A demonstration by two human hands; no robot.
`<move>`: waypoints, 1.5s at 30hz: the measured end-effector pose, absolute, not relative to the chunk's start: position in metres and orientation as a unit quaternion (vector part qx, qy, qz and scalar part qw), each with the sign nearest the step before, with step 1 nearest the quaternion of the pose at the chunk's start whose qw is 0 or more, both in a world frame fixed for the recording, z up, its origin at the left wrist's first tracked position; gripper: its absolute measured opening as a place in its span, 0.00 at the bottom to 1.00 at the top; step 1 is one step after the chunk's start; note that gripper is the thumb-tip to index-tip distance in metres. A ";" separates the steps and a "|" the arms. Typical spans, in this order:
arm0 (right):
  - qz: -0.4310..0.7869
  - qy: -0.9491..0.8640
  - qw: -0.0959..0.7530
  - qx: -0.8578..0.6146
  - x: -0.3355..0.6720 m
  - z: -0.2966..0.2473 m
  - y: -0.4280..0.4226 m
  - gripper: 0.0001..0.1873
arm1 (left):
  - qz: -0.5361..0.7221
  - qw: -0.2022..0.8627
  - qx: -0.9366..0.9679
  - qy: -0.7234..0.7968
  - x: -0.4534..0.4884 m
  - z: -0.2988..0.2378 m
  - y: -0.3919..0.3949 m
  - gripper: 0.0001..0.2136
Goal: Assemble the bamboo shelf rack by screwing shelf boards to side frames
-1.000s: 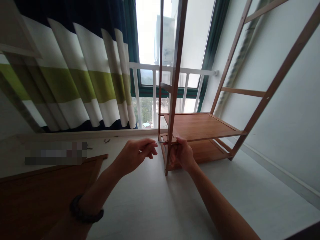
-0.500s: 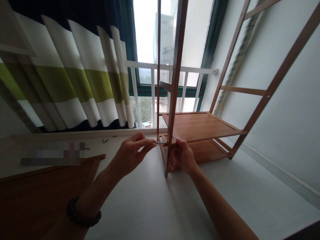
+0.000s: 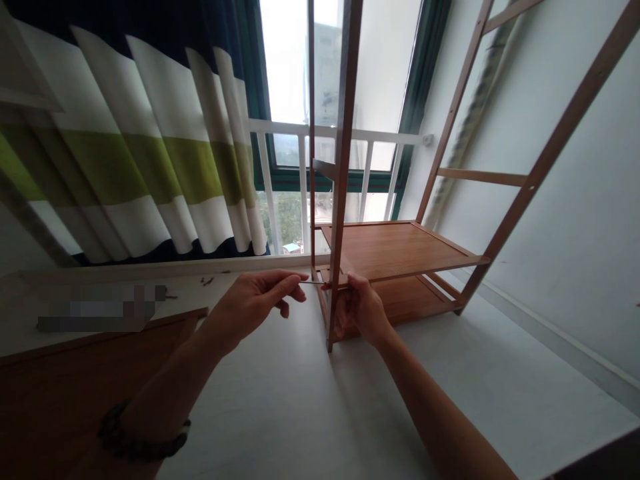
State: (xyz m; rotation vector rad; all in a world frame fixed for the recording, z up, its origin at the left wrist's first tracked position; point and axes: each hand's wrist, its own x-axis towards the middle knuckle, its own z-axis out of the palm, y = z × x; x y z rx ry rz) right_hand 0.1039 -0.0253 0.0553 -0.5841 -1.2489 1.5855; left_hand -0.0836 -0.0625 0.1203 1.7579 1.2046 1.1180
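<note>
In the head view my left hand (image 3: 260,297) pinches a thin hex key (image 3: 313,283) between thumb and forefinger. Its metal shaft runs level to the outer side of the front upright post (image 3: 338,180) of a brown wooden shelf rack. What its tip meets is too small to make out. On the other side of that post, my right hand (image 3: 364,307) is closed around the front corner of the upper shelf board (image 3: 400,250), where board and post meet. Its lower fingers are curled in shadow beneath the board.
A lower shelf board (image 3: 410,307) sits near the white floor (image 3: 270,413). At left lie a loose wooden panel (image 3: 100,373), small dark hardware pieces (image 3: 206,281) and a blurred-out patch. Behind are a striped curtain (image 3: 190,167), a white railing (image 3: 303,180) and a window.
My left hand has turned, its lower fingers loosening from the pinch, and its wrist has dropped slightly to the left. My right hand keeps its hold; the view has shifted a little.
</note>
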 end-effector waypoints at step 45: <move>0.647 -0.524 0.502 -0.236 0.104 0.055 -0.027 0.31 | 0.342 0.492 0.691 0.405 -0.103 0.108 -0.051 0.10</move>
